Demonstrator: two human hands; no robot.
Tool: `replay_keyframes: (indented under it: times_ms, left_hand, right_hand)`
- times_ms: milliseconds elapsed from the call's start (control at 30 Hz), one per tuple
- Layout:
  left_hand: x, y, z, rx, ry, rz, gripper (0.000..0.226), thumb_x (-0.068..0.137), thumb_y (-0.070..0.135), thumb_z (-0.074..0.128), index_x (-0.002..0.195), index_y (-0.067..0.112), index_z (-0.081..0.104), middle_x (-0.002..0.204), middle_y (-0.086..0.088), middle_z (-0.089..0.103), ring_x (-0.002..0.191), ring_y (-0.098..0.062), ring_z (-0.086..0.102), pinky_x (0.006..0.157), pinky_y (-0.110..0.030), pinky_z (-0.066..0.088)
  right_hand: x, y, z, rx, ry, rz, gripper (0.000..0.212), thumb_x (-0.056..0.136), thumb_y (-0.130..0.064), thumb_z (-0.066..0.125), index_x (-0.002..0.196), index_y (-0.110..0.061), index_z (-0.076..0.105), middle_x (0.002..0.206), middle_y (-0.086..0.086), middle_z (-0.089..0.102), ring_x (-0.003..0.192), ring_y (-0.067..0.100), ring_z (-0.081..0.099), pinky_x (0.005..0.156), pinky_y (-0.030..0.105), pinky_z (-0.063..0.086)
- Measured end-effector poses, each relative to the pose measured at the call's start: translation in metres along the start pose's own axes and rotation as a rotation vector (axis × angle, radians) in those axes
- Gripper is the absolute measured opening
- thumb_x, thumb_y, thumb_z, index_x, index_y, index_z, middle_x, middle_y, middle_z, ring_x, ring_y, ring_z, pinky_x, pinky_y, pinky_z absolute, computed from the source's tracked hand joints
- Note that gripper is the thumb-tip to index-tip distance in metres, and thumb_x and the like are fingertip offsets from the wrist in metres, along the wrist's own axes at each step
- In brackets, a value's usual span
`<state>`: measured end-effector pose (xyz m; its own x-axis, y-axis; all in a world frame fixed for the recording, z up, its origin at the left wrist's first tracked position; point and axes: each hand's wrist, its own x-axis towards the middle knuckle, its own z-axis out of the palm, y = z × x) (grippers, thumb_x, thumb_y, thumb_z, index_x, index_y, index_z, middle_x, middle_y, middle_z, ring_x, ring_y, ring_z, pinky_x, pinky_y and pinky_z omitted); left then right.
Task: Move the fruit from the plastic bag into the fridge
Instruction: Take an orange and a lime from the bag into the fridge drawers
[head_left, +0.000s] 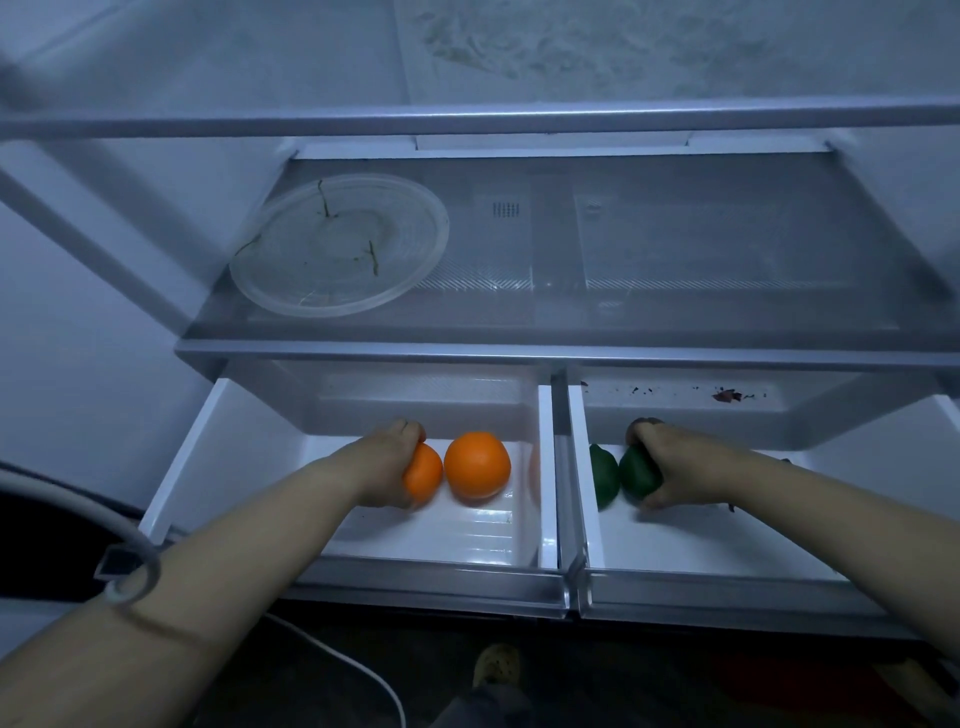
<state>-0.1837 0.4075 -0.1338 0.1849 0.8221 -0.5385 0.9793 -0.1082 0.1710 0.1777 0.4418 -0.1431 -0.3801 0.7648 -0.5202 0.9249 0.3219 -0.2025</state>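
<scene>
At the left of the open fridge, the left drawer (187, 467) stood pulled out, white inside, and on the glass shelf (675, 260) above it lay a clear round dish (337, 244) with a few thin green stems on it. Inside that drawer the left hand (387, 462) reached down with its fingers curled over the gripped orange (425, 475), which sat low against the drawer floor. Just beside it, to the right and touching or nearly so, the loose orange (477, 467) rested on the floor by itself.

Past the divider, the right drawer (701, 545) was also pulled out. Close to its left wall lay the loose green fruit (602, 475), and right against it sat the gripped green fruit (638, 473), wrapped by the curled fingers and thumb of the right hand (670, 462). Dark crumbs (727, 395) were scattered along the back of this drawer, well apart from the fruit.
</scene>
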Motion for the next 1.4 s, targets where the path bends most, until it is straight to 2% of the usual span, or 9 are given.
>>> replay_keyframes:
  times_ms: [233, 333, 433, 533, 667, 867, 967, 1200, 1400]
  left_hand:
    - [0.001, 0.001, 0.001, -0.019, -0.009, -0.001, 0.085, 0.07, 0.036, 0.079, 0.138, 0.021, 0.029, 0.137, -0.003, 0.038, 0.118, -0.021, 0.044, 0.092, -0.032, 0.041]
    - [0.001, 0.001, 0.001, -0.021, -0.036, -0.016, 0.091, 0.07, 0.037, 0.08, 0.141, 0.021, 0.025, 0.142, -0.003, 0.034, 0.123, -0.023, 0.042, 0.096, -0.034, 0.042]
    - [-0.001, 0.002, -0.002, -0.029, -0.089, -0.044, 0.104, 0.069, 0.039, 0.081, 0.147, 0.021, 0.014, 0.15, -0.003, 0.024, 0.131, -0.025, 0.037, 0.101, -0.037, 0.041]
    - [-0.007, 0.006, -0.008, -0.035, -0.08, -0.053, 0.108, 0.072, 0.042, 0.077, 0.15, 0.025, 0.005, 0.156, -0.002, 0.015, 0.136, -0.027, 0.032, 0.105, -0.04, 0.039]
    - [-0.024, 0.015, -0.025, -0.062, 0.024, -0.008, 0.09, 0.082, 0.049, 0.065, 0.149, 0.027, 0.01, 0.157, 0.001, 0.012, 0.132, -0.025, 0.039, 0.101, -0.036, 0.04]
    - [-0.081, 0.045, -0.057, -0.127, 0.193, 0.042, 0.065, 0.087, 0.056, 0.053, 0.143, 0.029, 0.032, 0.15, 0.004, 0.032, 0.131, -0.016, 0.039, 0.102, -0.034, 0.036]
    - [-0.119, 0.065, -0.066, -0.14, 0.395, 0.055, 0.058, 0.09, 0.058, 0.043, 0.141, 0.031, 0.036, 0.148, 0.008, 0.035, 0.131, -0.012, 0.038, 0.102, -0.034, 0.038]
    - [-0.185, 0.095, -0.044, -0.078, 0.884, 0.036, 0.067, 0.087, 0.061, 0.021, 0.139, 0.025, 0.039, 0.144, 0.005, 0.04, 0.133, -0.013, 0.034, 0.104, -0.037, 0.035]
    - [-0.237, 0.102, -0.004, -0.016, 0.967, -0.156, 0.069, 0.085, 0.061, 0.024, 0.136, 0.02, 0.046, 0.142, -0.001, 0.044, 0.13, -0.018, 0.041, 0.1, -0.036, 0.036]
  right_hand:
    - [0.0, -0.002, 0.002, 0.002, -0.023, 0.039, 0.073, 0.057, -0.052, 0.082, 0.107, -0.025, 0.037, 0.105, -0.005, 0.051, 0.088, 0.015, 0.052, 0.07, 0.03, 0.045]
    - [-0.001, -0.002, -0.001, 0.029, -0.045, 0.053, 0.085, 0.057, -0.055, 0.082, 0.122, -0.024, 0.036, 0.122, -0.002, 0.051, 0.102, 0.017, 0.052, 0.084, 0.033, 0.049]
    - [-0.005, -0.006, -0.008, 0.032, -0.046, 0.066, 0.103, 0.06, -0.056, 0.079, 0.141, -0.021, 0.026, 0.141, 0.001, 0.04, 0.125, 0.021, 0.042, 0.1, 0.033, 0.041]
    - [-0.013, -0.014, -0.02, 0.058, -0.026, 0.063, 0.104, 0.068, -0.057, 0.074, 0.147, -0.022, 0.017, 0.151, 0.002, 0.028, 0.135, 0.021, 0.031, 0.107, 0.035, 0.035]
    - [-0.038, -0.029, -0.044, 0.074, 0.015, 0.019, 0.087, 0.08, -0.054, 0.065, 0.147, -0.026, 0.018, 0.151, -0.001, 0.026, 0.134, 0.018, 0.032, 0.104, 0.033, 0.034]
    - [-0.088, -0.062, -0.07, -0.027, 0.189, -0.106, 0.062, 0.089, -0.053, 0.052, 0.143, -0.032, 0.028, 0.149, -0.009, 0.031, 0.134, 0.012, 0.033, 0.102, 0.032, 0.035]
    - [-0.11, -0.08, -0.076, -0.014, 0.337, -0.167, 0.057, 0.091, -0.05, 0.05, 0.141, -0.029, 0.032, 0.146, -0.008, 0.036, 0.132, 0.011, 0.036, 0.101, 0.029, 0.036]
    - [-0.141, -0.125, -0.062, -0.028, 0.694, -0.392, 0.061, 0.089, -0.052, 0.05, 0.14, -0.021, 0.037, 0.143, -0.004, 0.04, 0.131, 0.015, 0.035, 0.102, 0.027, 0.033]
    - [-0.154, -0.166, -0.044, -0.002, 0.793, -0.572, 0.057, 0.089, -0.047, 0.052, 0.137, -0.016, 0.042, 0.137, -0.001, 0.046, 0.126, 0.017, 0.039, 0.1, 0.028, 0.035]
